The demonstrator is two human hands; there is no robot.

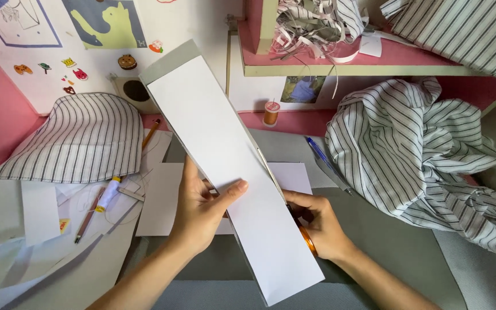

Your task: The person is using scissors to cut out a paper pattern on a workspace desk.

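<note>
1. Long white rectangular card strip (231,172) with a grey edge lies slantwise between my two hands, its far end rising well beyond my fingertips and its near end just past my wrists.
2. My left hand (202,209) grips the strip's left edge, thumb pressed flat on top and fingers curled beneath.
3. My right hand (320,221) is closed around orange-handled scissors (307,238) at the strip's right edge; the blades are hidden behind the card, so I cannot tell whether they are cutting.
4. Beneath my hands lie white paper sheets (162,201) on a grey table (397,241).
5. Right of my right fingers sits a crumpled black-and-white striped cloth (426,155), with a blue pen (322,158) between.
6. Left of my left fingers lie a white thread spool (108,195) and a brown pencil (87,221).
7. Beyond my fingertips stands an orange thread spool (271,113).
</note>
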